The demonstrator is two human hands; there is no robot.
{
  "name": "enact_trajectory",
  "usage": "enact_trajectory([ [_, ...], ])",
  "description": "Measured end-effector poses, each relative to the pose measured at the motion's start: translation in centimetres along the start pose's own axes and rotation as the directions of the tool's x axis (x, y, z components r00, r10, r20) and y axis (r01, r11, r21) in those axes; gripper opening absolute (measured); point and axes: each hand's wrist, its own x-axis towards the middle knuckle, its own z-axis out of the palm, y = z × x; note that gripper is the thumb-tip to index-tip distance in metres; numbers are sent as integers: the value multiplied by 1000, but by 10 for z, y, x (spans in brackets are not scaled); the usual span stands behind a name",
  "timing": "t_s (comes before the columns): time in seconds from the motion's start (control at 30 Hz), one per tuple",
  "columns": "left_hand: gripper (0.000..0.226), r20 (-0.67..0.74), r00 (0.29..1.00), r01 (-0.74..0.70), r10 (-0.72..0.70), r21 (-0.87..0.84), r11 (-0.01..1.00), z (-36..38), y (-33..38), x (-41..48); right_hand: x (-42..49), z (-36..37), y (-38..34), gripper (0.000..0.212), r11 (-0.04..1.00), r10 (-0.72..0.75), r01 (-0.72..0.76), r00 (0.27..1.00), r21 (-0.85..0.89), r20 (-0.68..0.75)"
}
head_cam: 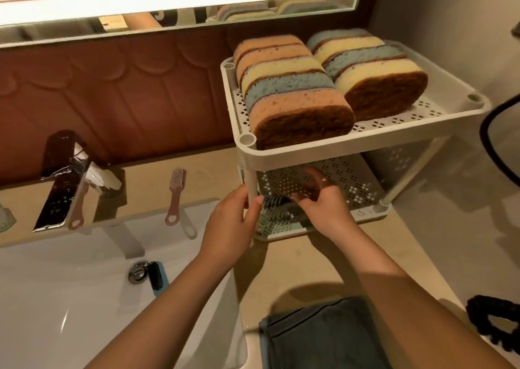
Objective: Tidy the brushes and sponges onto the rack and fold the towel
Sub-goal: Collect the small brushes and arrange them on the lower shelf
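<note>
A white two-tier rack point(323, 149) stands on the counter, its top shelf filled with several sponges point(301, 98) on edge in two rows. My left hand point(233, 222) grips the rack's front-left post. My right hand point(320, 202) reaches into the lower shelf and holds a teal brush point(271, 214) with dark bristles lying there. A pink brush point(176, 197) lies on the counter behind the sink. A blue brush point(157, 277) lies in the basin beside the drain. A dark grey towel point(318, 337) sits on the counter by the near edge.
The white sink point(70, 298) fills the lower left, with a chrome faucet point(59, 183) behind it. A mirror point(174, 0) and brown backsplash run along the back. A black scrunchie-like item point(492, 320) lies at the right, and a dark round frame point(498, 137) sits beyond the rack.
</note>
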Motion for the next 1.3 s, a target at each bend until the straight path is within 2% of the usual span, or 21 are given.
enact_trajectory([
  [0.07,27,-44,997,-49,57,163,985,7,-4,1,14,7,2,42,990,-48,53,998,-132,37],
  [0.13,28,-85,991,-78,99,224,972,11,-8,-1,31,18,6,33,965,-105,123,990,-233,90],
  [0.23,29,-99,988,-92,119,247,965,14,-11,1,54,35,7,29,917,-127,173,981,-361,147],
  [0.5,27,-81,987,-110,136,262,959,15,-14,2,87,65,13,36,862,-147,221,970,-456,192],
  [0.73,31,-84,988,-106,130,243,964,17,-15,2,90,69,32,34,903,-174,238,964,-358,202],
  [0.9,28,-95,985,-120,146,234,965,19,-17,2,91,71,45,60,854,-144,257,952,-451,270],
  [1.07,28,-112,984,-110,140,239,965,21,-16,2,92,69,55,47,855,-150,239,963,-459,222],
  [1.3,26,-111,986,-94,124,238,967,23,-16,1,88,67,62,45,885,-140,219,967,-412,212],
])
